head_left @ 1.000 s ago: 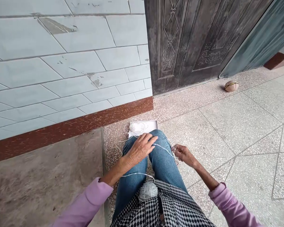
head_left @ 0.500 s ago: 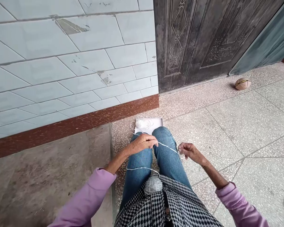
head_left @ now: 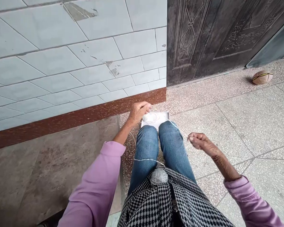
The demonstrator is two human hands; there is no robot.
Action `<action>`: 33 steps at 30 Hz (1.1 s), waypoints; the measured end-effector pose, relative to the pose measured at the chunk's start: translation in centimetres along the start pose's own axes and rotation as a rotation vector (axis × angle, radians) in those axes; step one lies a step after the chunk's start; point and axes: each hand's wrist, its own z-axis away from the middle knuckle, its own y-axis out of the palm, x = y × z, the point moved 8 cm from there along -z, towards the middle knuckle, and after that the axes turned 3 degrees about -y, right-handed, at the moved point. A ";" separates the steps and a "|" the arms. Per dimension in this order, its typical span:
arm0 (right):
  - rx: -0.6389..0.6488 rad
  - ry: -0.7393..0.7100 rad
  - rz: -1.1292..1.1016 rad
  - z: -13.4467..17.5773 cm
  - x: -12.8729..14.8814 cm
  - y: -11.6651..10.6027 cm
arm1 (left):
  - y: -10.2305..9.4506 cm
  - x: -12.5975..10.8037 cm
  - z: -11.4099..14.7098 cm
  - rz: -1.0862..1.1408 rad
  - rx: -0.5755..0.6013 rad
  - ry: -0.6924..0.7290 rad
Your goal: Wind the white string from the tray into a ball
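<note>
My left hand is over the left edge of a white shallow box, its fingers pressed together. What they pinch is too small to make out. Loose loops of white yarn lie in the box, just below that hand. Out to the right of my knees, my right hand is closed, pinching a strand of white yarn that runs back toward the box. A round ball of white yarn rests in my lap. From it a strand crosses my left thigh and passes down beside the leg.
A tiled wall with a brown baseboard stands ahead on the left. A dark carved door is at the upper right. A tan ball with dark lines sits on the speckled floor near it.
My left hand has moved forward from above my knees to the box. My right hand has shifted slightly right and forward. The strand between them hangs slacker. The view has tilted down a little.
</note>
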 end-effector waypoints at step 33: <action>-0.321 -0.232 0.173 2.8 9.3 -7.8 | 17.9 -7.8 3.8 0.442 0.818 -0.005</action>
